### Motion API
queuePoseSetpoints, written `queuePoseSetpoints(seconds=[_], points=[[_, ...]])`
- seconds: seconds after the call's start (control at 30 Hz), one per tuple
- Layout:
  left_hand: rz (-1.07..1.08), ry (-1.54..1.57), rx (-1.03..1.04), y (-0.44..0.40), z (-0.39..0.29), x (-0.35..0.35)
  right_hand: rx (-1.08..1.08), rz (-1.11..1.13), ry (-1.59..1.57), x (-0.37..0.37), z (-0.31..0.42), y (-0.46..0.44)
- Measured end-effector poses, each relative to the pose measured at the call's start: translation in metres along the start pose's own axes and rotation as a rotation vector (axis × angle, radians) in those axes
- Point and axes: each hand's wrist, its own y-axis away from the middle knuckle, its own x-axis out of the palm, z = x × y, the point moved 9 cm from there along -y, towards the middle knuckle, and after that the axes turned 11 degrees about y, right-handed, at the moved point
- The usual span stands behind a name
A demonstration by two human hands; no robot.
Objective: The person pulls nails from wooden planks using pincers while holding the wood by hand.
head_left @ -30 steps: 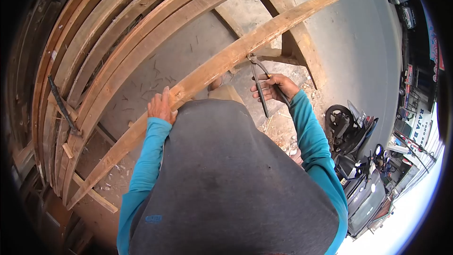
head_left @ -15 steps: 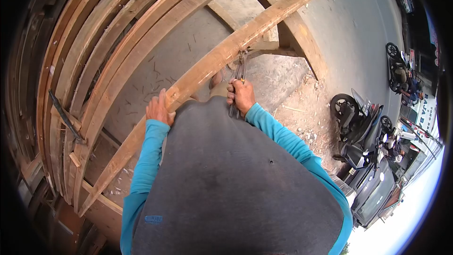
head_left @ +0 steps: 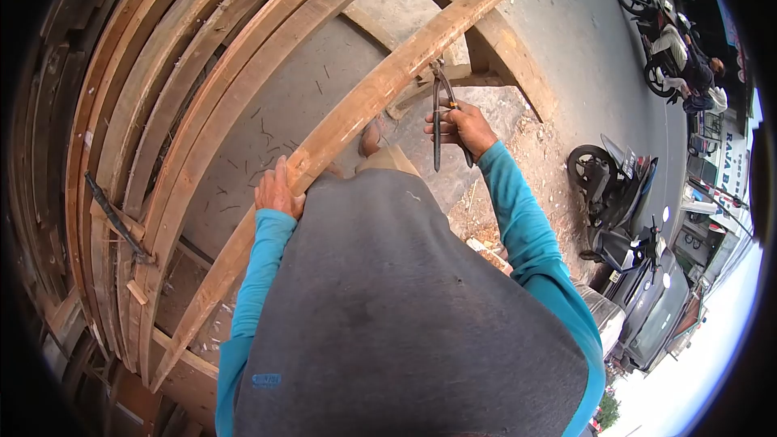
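Observation:
A long wooden beam (head_left: 364, 105) crosses the view diagonally in front of my body. My left hand (head_left: 278, 188) grips its edge, fingers on top. To the right, my right hand (head_left: 463, 129) holds black-handled pincers (head_left: 438, 113), their handles spread apart. The pincers' jaws are at the beam's lower right edge; whether they pinch a nail is too small to tell. Part of my foot (head_left: 370, 139) shows beneath the beam.
Curved beams (head_left: 194, 121) are stacked at the left, with a hammer (head_left: 117, 218) on them. Nails (head_left: 267, 133) lie scattered on the ground. A wooden frame (head_left: 510, 48) stands beyond the beam. Parked motorcycles (head_left: 607, 186), a car (head_left: 655, 307) and people riding (head_left: 688, 57) are at the right.
The pincer handles went from spread to squeezed together, then spread again, as my right hand moved left and back right. My left hand stayed on the beam. A motorcycle with riders moved up the road.

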Motion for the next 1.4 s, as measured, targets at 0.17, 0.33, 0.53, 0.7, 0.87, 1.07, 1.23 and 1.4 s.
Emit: queuePoseSetpoints(seconds=[0.17,0.33,0.53,0.7,0.87,1.07,1.23,1.4], points=[[-0.035,-0.014,-0.016,0.002,-0.004,-0.001,0.084,0.063,0.195,-0.016,0.015,-0.009],[-0.046,-0.028,-0.051,0.003,-0.007,-0.001,0.082,0.078,0.474,-0.041,0.012,-0.024],[-0.093,-0.059,-0.026,0.006,-0.010,-0.001,-0.210,0.012,1.082,-0.039,0.045,-0.027],[-0.105,-0.064,-0.037,0.007,-0.010,0.000,-0.237,-0.028,1.292,-0.029,0.046,-0.025],[-0.108,-0.053,-0.059,0.008,-0.007,0.001,-0.336,-0.152,1.297,-0.032,0.036,-0.023],[-0.118,-0.068,-0.017,0.009,-0.009,-0.002,-0.543,-0.050,1.304,-0.062,0.041,-0.039],[-0.093,-0.070,-0.055,0.007,-0.007,0.002,-0.592,-0.059,1.254,-0.069,0.026,-0.047],[-0.116,-0.079,-0.006,0.008,-0.012,0.002,-0.619,-0.090,1.215,-0.072,0.019,-0.050]])
